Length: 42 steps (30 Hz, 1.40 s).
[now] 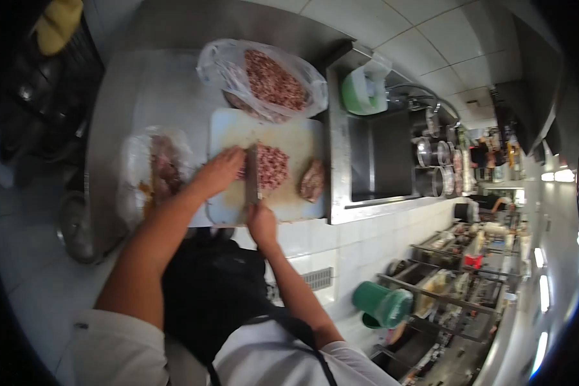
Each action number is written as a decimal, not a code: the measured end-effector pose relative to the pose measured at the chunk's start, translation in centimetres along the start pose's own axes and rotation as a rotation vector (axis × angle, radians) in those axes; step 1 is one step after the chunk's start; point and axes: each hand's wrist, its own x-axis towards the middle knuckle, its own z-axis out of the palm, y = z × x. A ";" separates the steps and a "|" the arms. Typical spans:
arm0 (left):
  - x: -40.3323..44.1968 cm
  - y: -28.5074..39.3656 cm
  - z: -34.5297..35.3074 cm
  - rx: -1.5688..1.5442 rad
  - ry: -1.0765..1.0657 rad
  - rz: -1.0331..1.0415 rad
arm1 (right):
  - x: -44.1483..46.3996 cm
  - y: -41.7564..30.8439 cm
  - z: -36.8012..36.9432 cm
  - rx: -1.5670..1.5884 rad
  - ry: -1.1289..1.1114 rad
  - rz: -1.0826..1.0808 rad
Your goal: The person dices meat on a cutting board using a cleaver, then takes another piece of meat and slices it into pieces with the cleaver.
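Observation:
My right hand [262, 224] is closed round the handle of a broad-bladed kitchen knife [253, 175], whose blade crosses the cutting board [225, 209]. Just left of the blade, my left hand [224, 168] presses down with bent fingers on a piece of meat, mostly hidden beneath it. A pile of diced meat [273, 167] lies against the blade's right side. Farther right on the board rests a larger browned chunk of meat [312, 180].
Behind the board lies an open plastic bag of chopped meat [275, 80]. Another bag with large meat pieces [164, 164] sits at left on the steel counter [154, 90]. To the right are a sink [379, 154], a green-and-white container [364, 90] and metal pots [431, 154]; a green bin [381, 303] stands below.

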 end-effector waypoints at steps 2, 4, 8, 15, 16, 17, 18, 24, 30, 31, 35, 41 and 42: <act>-0.3 0.1 -1.0 -0.055 -0.007 -0.020 | -0.4 -0.9 -1.0 -0.055 0.016 0.025; -0.3 0.2 -1.7 -0.114 -0.017 -0.012 | -0.4 -1.7 -1.6 -0.073 0.027 0.035; 0.4 0.8 -3.8 -0.271 -0.088 -0.078 | -0.5 -2.4 -2.4 -0.009 0.096 -0.025; -0.1 1.7 -4.9 -0.381 -0.118 -0.250 | -1.6 -2.2 -4.1 -0.032 0.082 -0.042; -0.2 1.8 -4.7 -0.375 -0.105 -0.252 | -1.8 -2.1 -3.9 -0.043 0.072 -0.036; -0.3 1.9 -4.6 -0.372 -0.091 -0.254 | -2.0 -2.1 -3.7 -0.044 0.080 -0.039; -0.4 2.0 -4.5 -0.373 -0.078 -0.249 | -2.1 -2.3 -3.7 -0.049 0.088 -0.045; -0.3 1.4 -2.8 -0.393 0.040 -0.202 | -1.3 -4.0 -3.5 -0.070 0.110 -0.050; -0.1 1.2 -3.5 -0.367 0.041 -0.141 | -0.8 -5.4 -3.0 -0.084 0.115 -0.011; -0.2 1.2 -3.5 -0.364 0.039 -0.142 | -1.0 -5.6 -2.8 -0.082 0.121 -0.009; -0.2 1.1 -3.3 -0.374 0.035 -0.139 | -0.6 -6.1 -2.5 -0.078 0.119 -0.018; -0.2 1.7 -2.9 -0.304 0.051 -0.159 | -0.6 -6.1 -2.7 -0.097 0.104 -0.007; 0.0 1.9 -3.1 -0.307 0.042 -0.157 | -0.7 -6.2 -3.0 -0.104 0.098 -0.008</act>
